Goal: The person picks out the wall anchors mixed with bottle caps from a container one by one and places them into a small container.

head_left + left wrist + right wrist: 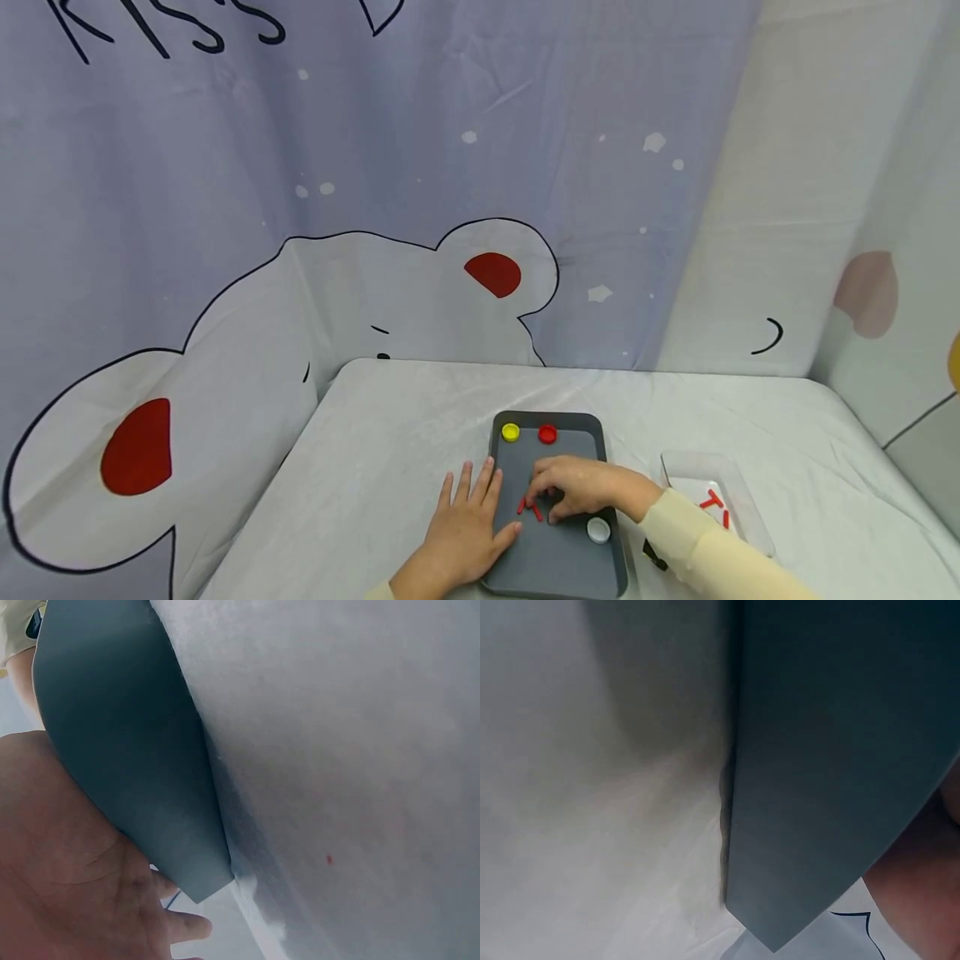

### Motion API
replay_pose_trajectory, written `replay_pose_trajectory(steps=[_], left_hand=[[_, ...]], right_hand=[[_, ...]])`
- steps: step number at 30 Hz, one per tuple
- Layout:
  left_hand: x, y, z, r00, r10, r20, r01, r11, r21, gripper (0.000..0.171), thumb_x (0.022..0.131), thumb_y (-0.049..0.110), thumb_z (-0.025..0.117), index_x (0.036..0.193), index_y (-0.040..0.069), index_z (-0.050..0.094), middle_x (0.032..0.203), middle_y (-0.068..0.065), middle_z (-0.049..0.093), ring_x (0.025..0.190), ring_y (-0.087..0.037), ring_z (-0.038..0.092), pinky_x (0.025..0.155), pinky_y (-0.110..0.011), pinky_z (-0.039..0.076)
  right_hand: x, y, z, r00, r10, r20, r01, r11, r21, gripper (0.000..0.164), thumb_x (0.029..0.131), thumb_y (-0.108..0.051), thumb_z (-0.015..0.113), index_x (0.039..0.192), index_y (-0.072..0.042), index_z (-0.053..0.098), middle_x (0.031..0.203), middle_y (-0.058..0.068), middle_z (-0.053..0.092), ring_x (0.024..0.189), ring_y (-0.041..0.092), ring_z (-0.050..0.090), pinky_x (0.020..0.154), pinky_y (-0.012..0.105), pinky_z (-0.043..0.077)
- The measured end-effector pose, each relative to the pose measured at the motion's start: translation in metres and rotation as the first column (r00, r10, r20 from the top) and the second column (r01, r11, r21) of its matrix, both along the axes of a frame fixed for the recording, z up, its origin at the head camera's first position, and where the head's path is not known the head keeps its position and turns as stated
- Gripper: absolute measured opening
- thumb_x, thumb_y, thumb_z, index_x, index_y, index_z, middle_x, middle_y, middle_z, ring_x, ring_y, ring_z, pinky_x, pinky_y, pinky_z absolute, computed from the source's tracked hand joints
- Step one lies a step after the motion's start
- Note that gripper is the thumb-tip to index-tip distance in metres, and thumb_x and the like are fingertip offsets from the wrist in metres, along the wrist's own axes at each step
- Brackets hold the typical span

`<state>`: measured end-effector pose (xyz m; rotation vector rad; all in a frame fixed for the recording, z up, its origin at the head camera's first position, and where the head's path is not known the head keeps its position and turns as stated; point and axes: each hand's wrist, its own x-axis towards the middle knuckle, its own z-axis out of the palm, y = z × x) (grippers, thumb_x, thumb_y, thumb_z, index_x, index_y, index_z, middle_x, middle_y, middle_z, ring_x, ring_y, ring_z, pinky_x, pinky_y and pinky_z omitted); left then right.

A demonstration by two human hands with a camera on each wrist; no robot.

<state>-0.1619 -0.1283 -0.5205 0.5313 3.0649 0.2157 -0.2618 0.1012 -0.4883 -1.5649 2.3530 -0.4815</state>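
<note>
A dark grey tray (525, 567) lies on the white-covered table, with short red sticks (537, 513) near its middle. My right hand (573, 485) reaches over the tray from the right. Its bent fingers come down at the red sticks, and the thumb stands apart from the fingertips. Fingers partly hide the sticks. Along the tray's left edge lies my left hand (465, 532), its fingers straight and spread. In the left wrist view, the left palm (67, 855) is beside the tray's outer wall (135, 742). The right wrist view shows mostly the tray's side (817, 772).
A yellow round cap (511, 432) and a red one (547, 434) sit at the tray's far end. A white round cap (598, 530) is near its right edge. To the right, a clear box (738, 483) contains more red sticks (712, 499). A printed curtain (420, 150) hangs behind.
</note>
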Motion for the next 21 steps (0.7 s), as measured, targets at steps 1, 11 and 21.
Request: replay_pose_trajectory(steps=[1, 11, 21], left_hand=[[0.000, 0.000, 0.000, 1.000, 0.000, -0.002, 0.000, 1.000, -0.001, 0.081, 0.101, 0.065, 0.041, 0.159, 0.009, 0.034, 0.168, -0.010, 0.021, 0.153, -0.042, 0.019, 0.118, -0.065, 0.016], [0.006, 0.001, 0.014, 0.999, 0.001, 0.032, -0.002, 1.000, 0.024, 0.081, 0.101, 0.064, 0.043, 0.159, 0.007, 0.033, 0.168, -0.010, 0.021, 0.152, -0.043, 0.019, 0.118, -0.064, 0.015], [0.003, 0.001, 0.002, 1.000, 0.008, 0.006, -0.008, 1.000, 0.014, 0.081, 0.101, 0.065, 0.041, 0.159, 0.009, 0.032, 0.169, -0.008, 0.020, 0.153, -0.041, 0.020, 0.119, -0.063, 0.016]], right_hand=[[0.000, 0.000, 0.000, 1.000, -0.008, 0.001, 0.008, 1.000, 0.002, 0.032, 0.081, -0.016, 0.086, 0.111, -0.019, 0.076, 0.102, -0.007, 0.063, 0.085, 0.005, 0.058, 0.077, 0.016, 0.048], [0.004, 0.000, -0.003, 0.996, -0.089, -0.010, 0.089, 0.996, -0.031, 0.030, 0.081, -0.026, 0.087, 0.106, -0.016, 0.076, 0.098, -0.008, 0.063, 0.082, 0.004, 0.058, 0.075, 0.018, 0.049], [0.014, -0.003, -0.007, 0.984, -0.160, -0.083, 0.154, 0.985, -0.074, 0.031, 0.076, -0.030, 0.090, 0.100, -0.016, 0.075, 0.095, -0.008, 0.063, 0.078, 0.005, 0.057, 0.071, 0.019, 0.049]])
